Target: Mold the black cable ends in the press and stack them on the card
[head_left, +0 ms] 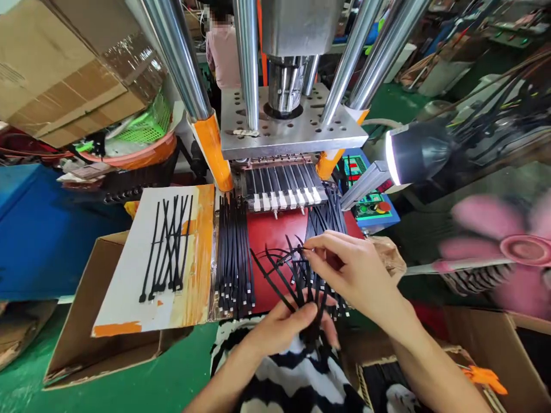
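My left hand [286, 324] curls closed around black cables [282, 279] fanning forward from its grip; my right hand [355, 267] pinches some near their far ends.

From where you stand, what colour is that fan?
The fan is pink; it shows best in the head view.

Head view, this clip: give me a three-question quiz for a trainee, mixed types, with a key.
1. True or false: the left hand holds a bundle of thin black straps while the right hand pinches near their far ends.
2. The flat worktop in front of the silver steel press is: a) green, b) red, c) blue.
3. Fill in: seen from the camera, the white rectangular board with orange patches lies to the ____ of the press.

Key: 1 true; 2 b; 3 left.
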{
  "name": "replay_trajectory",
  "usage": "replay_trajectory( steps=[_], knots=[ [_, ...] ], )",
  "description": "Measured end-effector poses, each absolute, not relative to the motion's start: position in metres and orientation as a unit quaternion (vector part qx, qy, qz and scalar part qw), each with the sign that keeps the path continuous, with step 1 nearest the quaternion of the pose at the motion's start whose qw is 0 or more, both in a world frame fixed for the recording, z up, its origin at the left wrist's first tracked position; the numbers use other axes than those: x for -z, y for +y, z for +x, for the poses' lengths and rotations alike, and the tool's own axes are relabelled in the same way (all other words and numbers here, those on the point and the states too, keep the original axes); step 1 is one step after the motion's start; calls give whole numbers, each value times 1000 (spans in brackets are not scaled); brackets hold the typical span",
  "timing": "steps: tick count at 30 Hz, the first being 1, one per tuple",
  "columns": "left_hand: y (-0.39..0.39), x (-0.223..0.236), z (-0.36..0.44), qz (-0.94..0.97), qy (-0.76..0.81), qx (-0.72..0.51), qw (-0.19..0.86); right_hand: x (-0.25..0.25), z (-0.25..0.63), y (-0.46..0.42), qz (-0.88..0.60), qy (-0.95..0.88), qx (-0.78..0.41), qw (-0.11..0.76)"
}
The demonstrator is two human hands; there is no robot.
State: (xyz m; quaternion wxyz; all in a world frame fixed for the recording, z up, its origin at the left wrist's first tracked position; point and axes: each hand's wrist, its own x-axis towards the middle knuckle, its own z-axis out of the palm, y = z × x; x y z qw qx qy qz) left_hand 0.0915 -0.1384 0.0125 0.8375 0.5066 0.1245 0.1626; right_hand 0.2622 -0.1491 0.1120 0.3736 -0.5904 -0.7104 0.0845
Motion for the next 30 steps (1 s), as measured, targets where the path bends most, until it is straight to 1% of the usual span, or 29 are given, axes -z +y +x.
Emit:
replay_trajectory(
  steps=[2, 3, 4, 6, 7, 8, 9, 10, 11, 12, 14, 16, 18, 20, 22, 25, 28, 30],
  knots=[
    [-140, -14, 91, 511, 166, -136, 833, -107, 272, -149, -609, -689, -62, 389],
    [-138, -16, 89, 520, 170, -116, 829, -104, 282, -150, -631, -652, -17, 420],
    [-136, -18, 86, 524, 167, -99, 829, -100, 296, -152, -657, -591, 44, 466],
    [-130, -19, 83, 519, 157, -75, 837, -84, 333, -163, -693, -411, 170, 568],
    [-128, -18, 82, 515, 153, -62, 841, -73, 354, -174, -704, -321, 205, 600],
    [-126, -17, 82, 512, 148, -52, 844, -58, 374, -188, -721, -255, 206, 610],
    [-124, -15, 81, 509, 141, -43, 848, -42, 390, -205, -759, -222, 173, 586],
    [-122, -13, 81, 511, 134, -34, 848, -26, 401, -224, -807, -202, 128, 540],
    [-121, -12, 80, 520, 128, -24, 844, -9, 406, -245, -848, -188, 67, 491],
    [-119, -13, 78, 536, 125, -15, 835, 6, 403, -266, -869, -171, 13, 465],
    [-113, -18, 72, 589, 113, 5, 800, 27, 379, -300, -857, -163, -138, 470],
    [-106, -27, 63, 640, 81, 25, 763, 35, 337, -313, -777, -199, -347, 486],
    [-98, -37, 53, 679, 20, 39, 733, 31, 291, -302, -646, -245, -527, 495],
    [-92, -45, 39, 720, -37, 36, 692, 22, 252, -272, -516, -266, -627, 519],
    [-87, -49, 21, 765, -37, 4, 643, 13, 224, -234, -428, -265, -697, 510],
    [-83, -52, -14, 800, 47, -44, 596, -1, 196, -178, -382, -278, -770, 428],
    [-80, -54, -57, 783, 141, -32, 605, -16, 173, -122, -381, -365, -766, 368],
    [-79, -53, -86, 735, 246, -58, 629, -27, 152, -78, -372, -449, -736, 345]
  ],
)
